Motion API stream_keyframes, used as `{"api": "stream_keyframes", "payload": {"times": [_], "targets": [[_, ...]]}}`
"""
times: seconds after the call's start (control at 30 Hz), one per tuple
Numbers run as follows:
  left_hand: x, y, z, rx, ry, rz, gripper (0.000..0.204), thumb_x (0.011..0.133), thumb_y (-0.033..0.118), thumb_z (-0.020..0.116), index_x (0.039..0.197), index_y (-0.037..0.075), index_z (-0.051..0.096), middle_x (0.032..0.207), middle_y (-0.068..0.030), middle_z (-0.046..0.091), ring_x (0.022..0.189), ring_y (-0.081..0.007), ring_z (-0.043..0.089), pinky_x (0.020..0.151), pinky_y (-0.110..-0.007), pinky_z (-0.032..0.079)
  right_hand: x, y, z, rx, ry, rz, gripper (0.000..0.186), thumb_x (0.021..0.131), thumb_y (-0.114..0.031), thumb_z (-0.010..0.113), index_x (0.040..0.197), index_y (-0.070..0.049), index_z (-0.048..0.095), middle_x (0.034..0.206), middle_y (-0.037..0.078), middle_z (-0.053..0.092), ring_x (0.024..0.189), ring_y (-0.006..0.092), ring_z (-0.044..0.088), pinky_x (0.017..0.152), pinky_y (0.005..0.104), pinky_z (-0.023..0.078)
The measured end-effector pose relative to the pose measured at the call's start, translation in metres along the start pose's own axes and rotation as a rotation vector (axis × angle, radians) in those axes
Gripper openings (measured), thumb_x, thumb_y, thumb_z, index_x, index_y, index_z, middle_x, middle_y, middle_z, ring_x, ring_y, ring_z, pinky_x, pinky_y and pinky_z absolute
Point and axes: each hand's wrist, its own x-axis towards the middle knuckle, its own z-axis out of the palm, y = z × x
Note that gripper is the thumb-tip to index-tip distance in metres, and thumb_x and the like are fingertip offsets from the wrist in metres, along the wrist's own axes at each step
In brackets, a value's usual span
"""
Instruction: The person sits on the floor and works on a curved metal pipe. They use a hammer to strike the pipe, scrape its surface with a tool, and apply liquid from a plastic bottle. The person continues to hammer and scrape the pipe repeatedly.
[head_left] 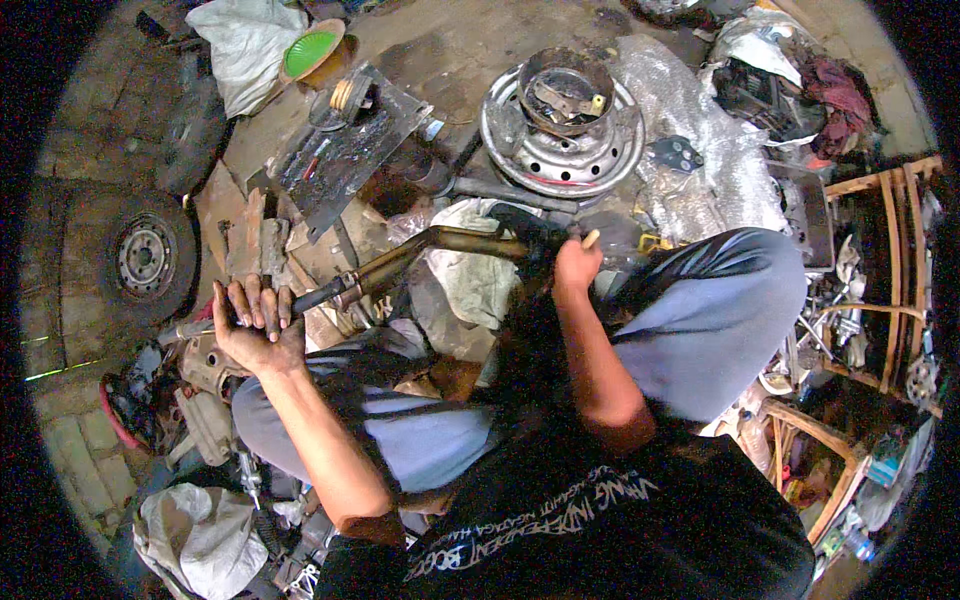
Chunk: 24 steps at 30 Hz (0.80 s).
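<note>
A long, bent metal tube with a dark rod at one end (430, 240) lies across my lap, slanting from lower left to upper right. My left hand (258, 325) is palm up at the rod end, fingers curled around it and darkened with grime. Closed in a fist, my right hand (577, 265) is at the tube's dark right end, thumb sticking out; shadow hides exactly what its fingers press on. Under the tube's middle lies a pale cloth (470, 270).
Ahead stands a steel wheel rim (560, 170) with a round metal pan (566, 92) on it. A dark metal plate (345, 150) holds small parts. A tyred wheel (147, 255) is at left, a wooden frame (890, 270) at right. Loose parts clutter both sides.
</note>
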Motion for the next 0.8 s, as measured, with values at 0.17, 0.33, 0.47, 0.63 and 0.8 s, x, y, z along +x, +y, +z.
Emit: {"api": "stream_keyframes", "payload": {"times": [0.17, 0.33, 0.47, 0.63, 0.8], "targets": [[0.001, -0.004, 0.011, -0.019, 0.061, 0.006, 0.051, 0.101, 0.033, 0.040, 0.054, 0.015, 0.033, 0.049, 0.0004, 0.032, 0.030, -0.0107, 0.024, 0.036, -0.025, 0.027, 0.017, 0.055, -0.012, -0.412, 0.213, 0.027, 0.034, 0.078, -0.015, 0.061, 0.105, 0.005, 0.064, 0.093, 0.026, 0.067, 0.085, 0.0393, 0.064, 0.079, 0.0468, 0.047], [-0.001, -0.005, 0.023, -0.044, 0.130, -0.014, 0.051, 0.100, 0.034, 0.043, 0.053, 0.014, 0.033, 0.048, 0.0003, 0.032, 0.030, -0.0106, 0.023, 0.034, -0.025, 0.026, 0.077, 0.089, -0.018, -0.023, 0.211, -0.035, 0.027, 0.079, -0.014, 0.059, 0.095, 0.006, 0.067, 0.088, 0.025, 0.068, 0.082, 0.0384, 0.064, 0.076, 0.0455, 0.047], [-0.003, -0.003, 0.012, -0.092, 0.120, -0.025, 0.052, 0.099, 0.034, 0.043, 0.053, 0.014, 0.034, 0.048, 0.0003, 0.031, 0.030, -0.0112, 0.022, 0.034, -0.026, 0.026, 0.125, 0.092, -0.017, 0.218, 0.235, 0.051, 0.033, 0.086, -0.014, 0.065, 0.103, 0.013, 0.061, 0.092, 0.021, 0.068, 0.079, 0.0326, 0.063, 0.075, 0.0437, 0.048], [-0.005, 0.001, 0.007, -0.099, 0.140, -0.022, 0.052, 0.099, 0.035, 0.043, 0.053, 0.014, 0.034, 0.047, 0.0001, 0.031, 0.031, -0.0117, 0.022, 0.035, -0.026, 0.025, 0.100, 0.063, -0.024, 0.014, 0.045, -0.335, 0.021, 0.084, -0.006, 0.060, 0.100, 0.007, 0.066, 0.096, 0.022, 0.067, 0.082, 0.0330, 0.062, 0.081, 0.0405, 0.048], [-0.006, -0.001, 0.011, -0.124, 0.203, -0.033, 0.054, 0.097, 0.040, 0.046, 0.052, 0.014, 0.034, 0.046, 0.0003, 0.032, 0.030, -0.0118, 0.021, 0.035, -0.025, 0.025, 0.063, -0.020, -0.034, -0.073, 0.024, -0.816, 0.030, 0.078, 0.003, 0.056, 0.102, -0.002, 0.071, 0.104, 0.023, 0.066, 0.089, 0.0356, 0.061, 0.100, 0.0418, 0.041]]}}
